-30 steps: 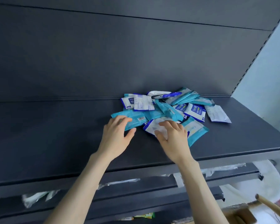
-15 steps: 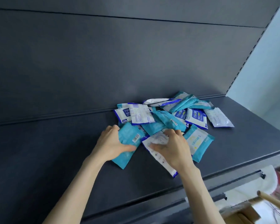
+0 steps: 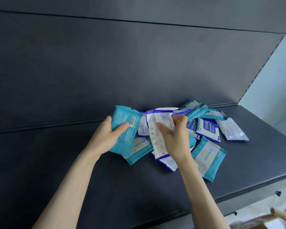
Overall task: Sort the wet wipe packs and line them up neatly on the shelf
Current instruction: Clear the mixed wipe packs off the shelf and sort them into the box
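Sorting gets under way: my left hand (image 3: 106,139) grips a teal pack (image 3: 124,128), thumb across its barcode side and fingers curled behind. My right hand (image 3: 177,139) pinches a white pack (image 3: 157,134) with blue edging, held on end just beside the teal one. A second ago both hands lay flat on these two packs at the near edge of the pile (image 3: 206,129). Half a second ago the fingers had closed. Now both packs are raised and tilted toward me, though I cannot tell whether the white one's lower end has cleared the packs beneath it. The other packs lie jumbled, teal and white overlapping, toward the right of the shelf (image 3: 64,171) and reaching the back panel (image 3: 122,63). No pack stands in a row yet. With one kind in each hand, I judge the split by colour has only begun. The likely next step is setting each down in its own spot further left, edges squared.
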Motion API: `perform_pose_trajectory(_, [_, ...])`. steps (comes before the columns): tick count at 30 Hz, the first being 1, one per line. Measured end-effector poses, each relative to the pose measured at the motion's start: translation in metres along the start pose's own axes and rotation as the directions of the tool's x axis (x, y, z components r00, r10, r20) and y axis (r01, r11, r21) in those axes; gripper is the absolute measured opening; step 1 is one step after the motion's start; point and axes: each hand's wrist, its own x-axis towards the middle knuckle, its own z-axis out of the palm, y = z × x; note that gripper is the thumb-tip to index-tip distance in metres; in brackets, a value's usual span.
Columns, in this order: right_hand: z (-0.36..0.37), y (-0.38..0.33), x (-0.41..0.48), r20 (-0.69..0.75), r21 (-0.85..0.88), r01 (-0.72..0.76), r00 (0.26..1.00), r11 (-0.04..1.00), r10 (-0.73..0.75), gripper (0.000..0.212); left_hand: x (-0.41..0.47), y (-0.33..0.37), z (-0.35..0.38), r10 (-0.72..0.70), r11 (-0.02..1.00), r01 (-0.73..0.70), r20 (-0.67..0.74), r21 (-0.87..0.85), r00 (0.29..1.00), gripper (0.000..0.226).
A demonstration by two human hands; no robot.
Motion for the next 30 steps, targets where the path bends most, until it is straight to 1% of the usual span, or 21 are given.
perform_pose_trajectory(2, [0.013,0.001,0.019,0.05,-0.018,-0.032,0.998,0.999,0.033,0.031,0.022,-0.003,0.008,0.001,0.999,-0.002,0.017,0.049,1.0,0.034])
perform_pose_trajectory(3, [0.019,0.003,0.027,0.075,-0.037,-0.05,0.996,0.998,0.053,0.032,0.033,-0.007,0.012,-0.003,0.998,0.001,0.028,0.069,1.0,0.034])
perform_pose_trajectory(5, [0.03,0.008,0.037,0.117,-0.123,-0.075,0.989,0.99,0.089,0.036,0.049,-0.013,0.018,-0.029,0.995,0.023,0.055,0.096,0.998,0.033])
perform_pose_trajectory(8, [0.04,0.011,0.04,0.162,-0.256,-0.068,0.98,0.964,0.112,0.029,0.057,-0.019,0.019,-0.047,0.996,0.039,0.104,0.079,0.993,0.032])
perform_pose_trajectory(10, [0.042,0.01,0.041,0.192,-0.297,-0.067,0.973,0.952,0.128,0.028,0.058,-0.02,0.018,-0.033,0.997,0.026,0.089,0.073,0.995,0.036])
perform_pose_trajectory(12, [0.04,0.007,0.043,0.236,-0.301,-0.097,0.956,0.949,0.172,0.032,0.058,-0.02,0.014,-0.035,0.998,0.032,0.074,0.045,0.997,0.043])
perform_pose_trajectory(14, [0.039,0.007,0.045,0.278,-0.266,-0.142,0.936,0.953,0.217,0.041,0.059,-0.018,0.008,-0.076,0.997,0.078,0.116,-0.014,0.99,0.042])
perform_pose_trajectory(16, [0.039,0.009,0.045,0.285,-0.235,-0.176,0.928,0.956,0.24,0.05,0.057,-0.016,0.0,-0.13,0.989,0.142,0.188,-0.05,0.973,0.034])
perform_pose_trajectory(18, [0.042,0.012,0.043,0.256,-0.188,-0.145,0.948,0.971,0.191,0.052,0.051,-0.013,-0.007,-0.142,0.985,0.16,0.211,-0.07,0.967,0.03])
perform_pose_trajectory(20, [0.044,0.015,0.041,0.223,-0.069,-0.075,0.971,0.995,0.089,0.052,0.043,-0.009,-0.01,-0.126,0.983,0.149,0.189,-0.11,0.974,0.033])
perform_pose_trajectory(23, [0.04,0.009,0.034,0.2,0.17,-0.048,0.98,0.984,0.014,0.054,0.025,-0.002,-0.014,-0.098,0.976,0.114,0.094,-0.183,0.991,0.034])
perform_pose_trajectory(26, [0.03,-0.001,0.024,0.204,0.35,-0.085,0.979,0.933,0.012,0.058,0.003,0.006,-0.017,-0.064,0.973,0.039,-0.102,-0.229,0.993,0.042])
perform_pose_trajectory(28, [0.018,-0.009,0.012,0.22,0.449,-0.129,0.975,0.884,0.03,0.048,-0.016,0.011,-0.02,-0.044,0.965,-0.008,-0.191,-0.263,0.981,0.046])
perform_pose_trajectory(30, [0.004,-0.015,-0.002,0.227,0.476,-0.131,0.974,0.87,0.023,0.033,-0.035,0.016,-0.02,-0.009,0.944,-0.055,-0.19,-0.325,0.982,0.046])
